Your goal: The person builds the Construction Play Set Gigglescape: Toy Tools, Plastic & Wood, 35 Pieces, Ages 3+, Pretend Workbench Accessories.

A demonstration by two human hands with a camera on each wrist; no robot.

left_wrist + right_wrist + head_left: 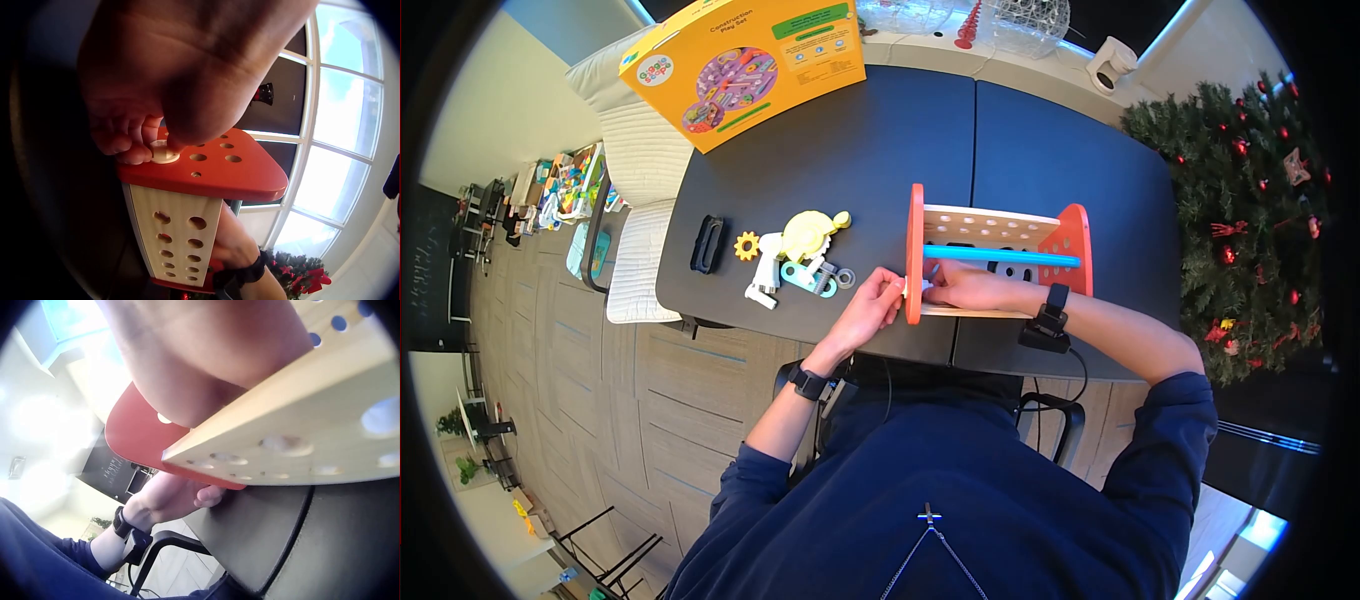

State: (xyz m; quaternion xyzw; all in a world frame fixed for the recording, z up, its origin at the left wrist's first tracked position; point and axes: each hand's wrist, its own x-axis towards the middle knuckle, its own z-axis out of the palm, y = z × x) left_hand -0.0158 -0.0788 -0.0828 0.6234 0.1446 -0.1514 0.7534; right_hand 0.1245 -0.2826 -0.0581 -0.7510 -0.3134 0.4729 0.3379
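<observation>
Fingers of my left hand (pixel 870 312) pinch a pale disc (pixel 165 154) against the red-ended wooden rack (pixel 916 225), right of centre on the desk (pixel 810 155); my right hand (pixel 975 290) reaches inside, its fingers too hidden to tell.

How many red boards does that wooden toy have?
2. One red board is at the left end, by the left hand; the other red board is at the right end, past the blue bar.
</observation>
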